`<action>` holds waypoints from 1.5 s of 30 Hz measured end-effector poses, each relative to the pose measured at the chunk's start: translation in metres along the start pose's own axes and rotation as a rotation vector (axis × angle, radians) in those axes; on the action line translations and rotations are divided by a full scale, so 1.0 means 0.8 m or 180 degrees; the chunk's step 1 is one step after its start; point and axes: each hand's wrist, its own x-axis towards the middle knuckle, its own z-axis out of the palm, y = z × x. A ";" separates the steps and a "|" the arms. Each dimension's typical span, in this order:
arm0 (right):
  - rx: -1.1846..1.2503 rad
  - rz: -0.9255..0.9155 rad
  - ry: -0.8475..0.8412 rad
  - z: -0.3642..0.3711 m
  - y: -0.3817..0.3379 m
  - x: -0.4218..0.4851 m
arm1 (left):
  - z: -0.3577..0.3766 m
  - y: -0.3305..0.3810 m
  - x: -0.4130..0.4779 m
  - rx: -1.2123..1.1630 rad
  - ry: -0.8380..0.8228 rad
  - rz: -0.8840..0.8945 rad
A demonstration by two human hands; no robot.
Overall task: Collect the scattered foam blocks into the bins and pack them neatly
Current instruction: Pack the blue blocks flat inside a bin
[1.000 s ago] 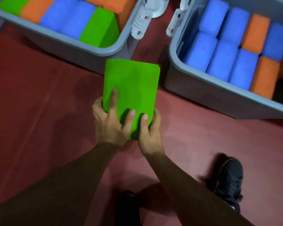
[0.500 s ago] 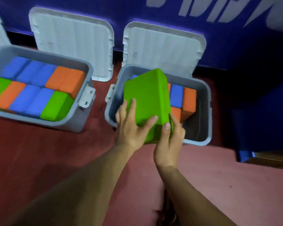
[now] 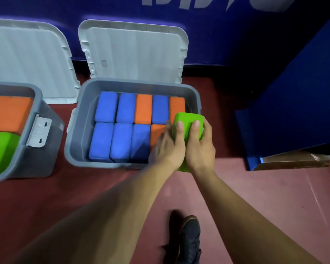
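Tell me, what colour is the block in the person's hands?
Bright green. The block shows best in the head view, the only one.

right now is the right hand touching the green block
Touching: the head view shows the right hand wrapped over the green block, fingers pressed on it.

Green block (image 3: 187,124), earlier held above bin's middle, now lowered into near right corner of bin (image 3: 80,111); both hands pressing.

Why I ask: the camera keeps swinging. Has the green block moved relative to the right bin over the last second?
Yes. The green block, held by both the left hand and right hand, went from the floor before the right bin into its near-right corner.
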 end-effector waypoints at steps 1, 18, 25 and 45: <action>-0.0046 0.0082 -0.0086 0.003 0.002 0.012 | 0.004 0.000 0.010 0.0022 0.0053 -0.0056; -0.0241 0.0632 -0.0818 0.082 0.132 0.143 | 0.096 -0.074 0.162 0.1514 0.0531 -0.0379; -0.0494 0.0795 -0.0911 0.103 0.165 0.147 | 0.134 -0.127 0.174 0.1854 0.1511 -0.0092; -0.1103 0.0464 -0.1109 0.106 0.145 0.166 | 0.095 -0.130 0.191 0.2253 0.1535 0.0482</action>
